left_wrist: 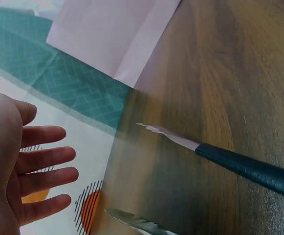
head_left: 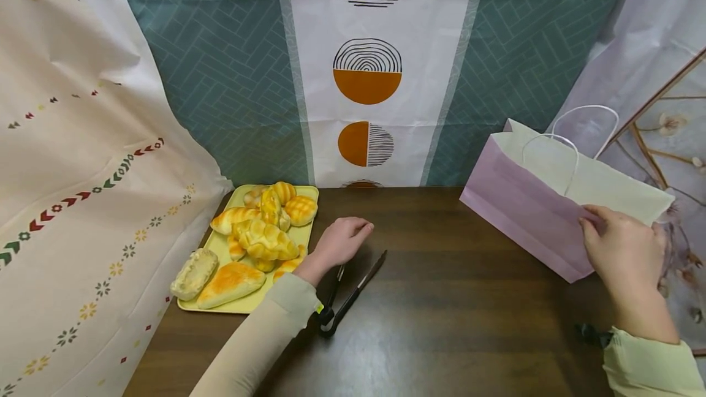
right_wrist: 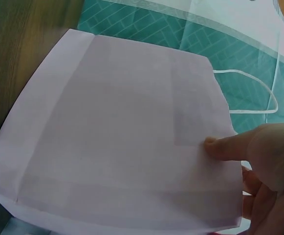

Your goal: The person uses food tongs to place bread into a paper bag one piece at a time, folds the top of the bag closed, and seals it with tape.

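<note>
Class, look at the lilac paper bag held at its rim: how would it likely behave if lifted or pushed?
The bag is probably light and floppy: its thin paper walls show creases in the right wrist view. It looks apt to tip, since it leans while the right hand pinches its rim. Its handles seem thin, so it may tear if loaded heavily.

The worktop is dark brown wood with visible grain and a soft sheen from overhead light. Behind it hangs a backdrop cloth in teal with a herringbone pattern. A white centre strip on this cloth carries orange and black-lined half-circles. A cream cloth with rows of small coloured arrows and flowers drapes one side. A pale cloth with branch prints covers the opposite side.
</note>
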